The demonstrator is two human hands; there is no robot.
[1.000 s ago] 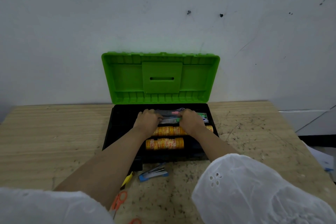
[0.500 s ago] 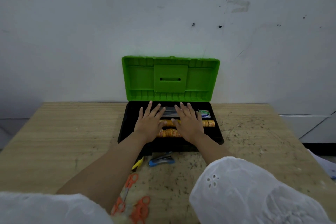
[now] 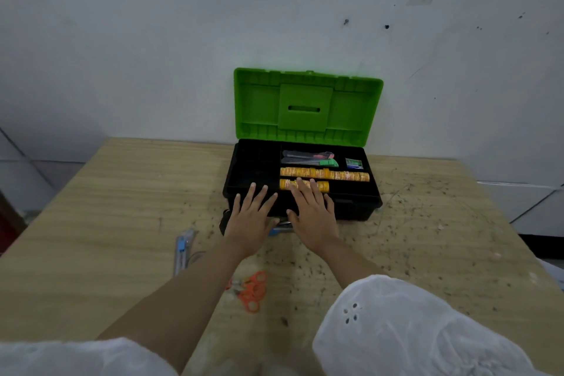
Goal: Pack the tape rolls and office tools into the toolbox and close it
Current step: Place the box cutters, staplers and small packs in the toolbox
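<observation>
Scuffed white wall stands behind a pale wooden surface (image 3: 122,207) speckled with dark flecks. Against the wall sits the toolbox (image 3: 302,201), its black base open and its green lid (image 3: 308,107) propped upright. Inside the base, two rows of orange tape rolls (image 3: 323,174) lie on their sides, with a few packaged tools (image 3: 308,159) and a small box (image 3: 354,163) behind them; the left compartment looks dark and I cannot tell what it holds.

Both hands float flat over the front edge of the base, fingers spread and holding nothing: the left hand (image 3: 251,217) over the front wall, the right hand (image 3: 312,214) with fingertips reaching over the shorter row of rolls. Left out on the surface are orange scissors (image 3: 251,290) near the forearms, a blue-handled tool (image 3: 183,249) to the left, and something blue (image 3: 274,230) mostly hidden under the hands, which I cannot identify.

Packing seems unfinished. The scissors are probably light and stiff, best lifted by the looped handles with blades pointing away. The rolls could tumble out of line if bumped. The lid is likely rigid plastic, easiest swung down from its top edge with both hands.
</observation>
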